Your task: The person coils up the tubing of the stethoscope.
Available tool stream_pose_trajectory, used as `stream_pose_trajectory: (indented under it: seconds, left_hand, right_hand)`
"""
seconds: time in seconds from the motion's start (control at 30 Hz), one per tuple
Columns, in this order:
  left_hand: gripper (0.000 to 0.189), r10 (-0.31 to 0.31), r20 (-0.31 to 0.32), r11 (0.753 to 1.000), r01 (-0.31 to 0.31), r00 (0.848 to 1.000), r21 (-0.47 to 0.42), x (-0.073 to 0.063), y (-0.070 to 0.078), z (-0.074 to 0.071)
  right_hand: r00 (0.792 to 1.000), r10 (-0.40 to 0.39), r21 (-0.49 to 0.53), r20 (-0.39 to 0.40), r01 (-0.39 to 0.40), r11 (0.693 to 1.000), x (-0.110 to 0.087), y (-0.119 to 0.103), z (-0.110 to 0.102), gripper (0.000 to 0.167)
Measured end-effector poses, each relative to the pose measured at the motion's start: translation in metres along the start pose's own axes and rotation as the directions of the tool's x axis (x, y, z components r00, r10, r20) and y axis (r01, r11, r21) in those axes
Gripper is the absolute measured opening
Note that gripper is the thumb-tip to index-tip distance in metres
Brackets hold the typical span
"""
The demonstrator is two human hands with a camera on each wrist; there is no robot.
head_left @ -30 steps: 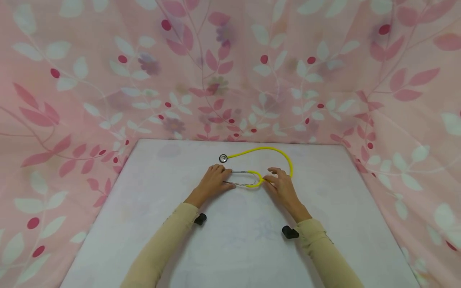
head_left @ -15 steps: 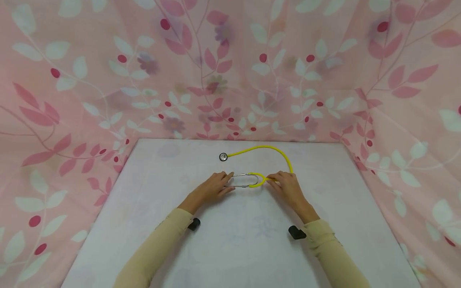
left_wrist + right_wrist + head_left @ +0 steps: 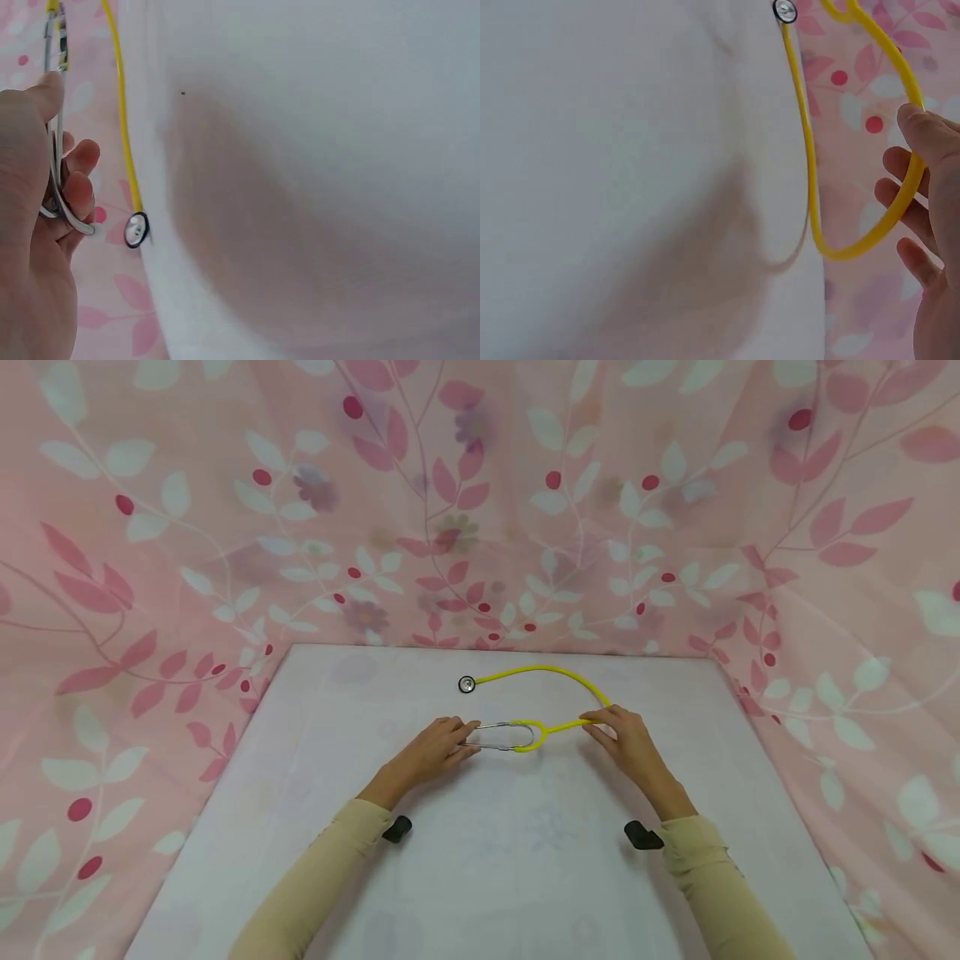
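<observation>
A stethoscope with yellow tubing (image 3: pixel 540 668) and a silver chest piece (image 3: pixel 467 684) spans the space between both hands. My left hand (image 3: pixel 431 750) grips its metal ear tubes (image 3: pixel 56 142); the curved ends show beyond the fingers in the left wrist view. My right hand (image 3: pixel 626 739) pinches the yellow tube (image 3: pixel 911 180) between thumb and fingers, to the right of the Y-shaped fork (image 3: pixel 542 735). From there the tube loops back to the chest piece, which lies near the table's far edge.
The stethoscope is over a white-covered table (image 3: pixel 510 860). Behind and at both sides hangs a pink floral curtain (image 3: pixel 480 527). Black wrist cameras (image 3: pixel 642 835) project inward from both sleeves.
My right hand has slid rightward along the yellow tube, away from the fork, and more tubing shows between them. My left hand has shifted slightly left, still holding the ear tubes.
</observation>
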State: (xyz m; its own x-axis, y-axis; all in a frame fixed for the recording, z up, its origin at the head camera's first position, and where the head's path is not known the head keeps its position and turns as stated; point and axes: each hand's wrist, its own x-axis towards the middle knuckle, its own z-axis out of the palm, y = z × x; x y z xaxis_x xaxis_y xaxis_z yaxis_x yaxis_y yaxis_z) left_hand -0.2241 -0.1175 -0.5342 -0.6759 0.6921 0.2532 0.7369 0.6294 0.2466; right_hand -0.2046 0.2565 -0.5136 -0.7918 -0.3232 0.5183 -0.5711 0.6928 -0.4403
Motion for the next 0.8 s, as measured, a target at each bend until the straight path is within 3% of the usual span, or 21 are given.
stream_pose_trajectory:
  seconds: [0.2,0.33,0.47,0.57,0.67,0.8]
  left_hand:
    - [0.048,0.045,0.007,0.999,-0.045,0.999,0.008,-0.001,0.007,-0.010]
    - [0.049,0.080,0.026,0.995,-0.078,0.996,-0.063,0.003,0.019,-0.015]
    - [0.057,0.107,0.042,0.986,-0.101,0.993,-0.136,0.005,0.034,-0.022]
    - [0.067,0.107,0.033,0.982,-0.100,0.994,-0.162,0.006,0.041,-0.030]
    - [0.072,0.108,0.016,0.979,-0.103,0.994,-0.174,0.006,0.045,-0.039]
    - [0.073,0.139,-0.005,0.974,-0.137,0.990,-0.182,0.006,0.047,-0.046]
  right_hand:
    - [0.994,-0.074,0.216,-0.076,0.089,0.972,0.029,-0.014,0.003,0.027]
    - [0.995,-0.093,0.363,-0.042,0.102,0.926,0.048,-0.028,0.011,0.026]
    - [0.994,-0.038,0.462,0.098,-0.012,0.887,0.059,-0.042,0.024,0.023]
    - [0.977,0.021,0.527,0.214,-0.133,0.840,0.060,-0.048,0.035,0.022]
    - [0.960,0.019,0.598,0.281,-0.191,0.778,0.060,-0.054,0.045,0.024]
    - [0.936,0.075,0.643,0.344,-0.293,0.708,0.062,-0.069,0.055,0.025]
